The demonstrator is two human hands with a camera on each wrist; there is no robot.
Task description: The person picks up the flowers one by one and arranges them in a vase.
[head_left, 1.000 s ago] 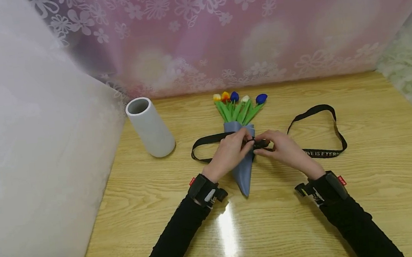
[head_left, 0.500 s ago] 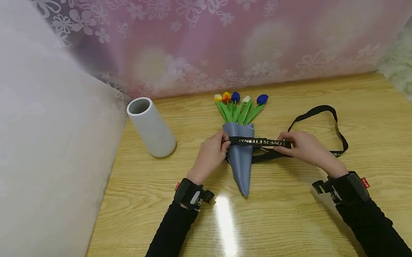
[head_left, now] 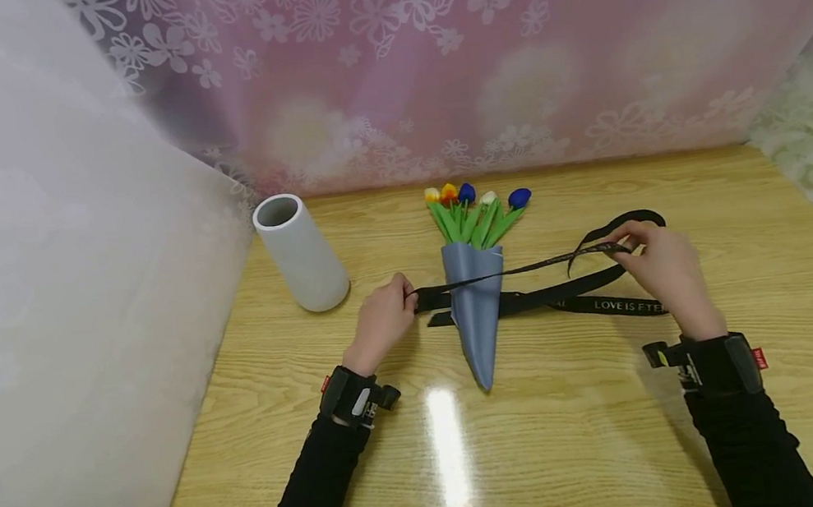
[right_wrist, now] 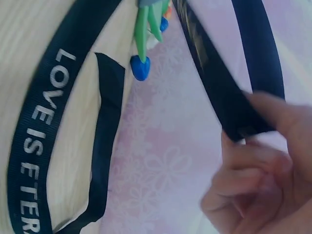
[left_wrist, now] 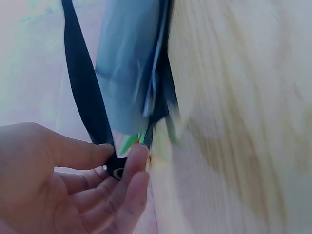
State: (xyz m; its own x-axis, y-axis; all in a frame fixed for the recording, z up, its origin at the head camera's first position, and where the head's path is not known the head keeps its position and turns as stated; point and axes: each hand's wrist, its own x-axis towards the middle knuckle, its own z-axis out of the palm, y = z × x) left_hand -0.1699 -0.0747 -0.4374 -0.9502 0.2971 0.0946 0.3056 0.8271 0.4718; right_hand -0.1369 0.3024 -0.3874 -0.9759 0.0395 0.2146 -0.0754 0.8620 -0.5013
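Note:
A black ribbon printed with pale lettering runs across and beneath a bouquet in a blue-grey wrapper. Its tulips, blue, white, yellow and orange, point away from me. To the left of the wrapper, my left hand pinches the ribbon between thumb and fingers. My right hand, raised on the other side, pinches the ribbon as well. One strand is drawn fairly straight over the wrapper between both hands. In the right wrist view the ribbon reads "LOVE IS ETER" where it lies on the table.
A white vase stands upright at the left back of the wooden table. Behind the table hangs a pink curtain with white flowers. White sheeting borders the left side. A loose ribbon loop curves at the back right.
My hands were together at the front of the wrapper and have moved apart, left hand leftward, right hand rightward and up. The knotted-looking bunch of ribbon there has become straight strands.

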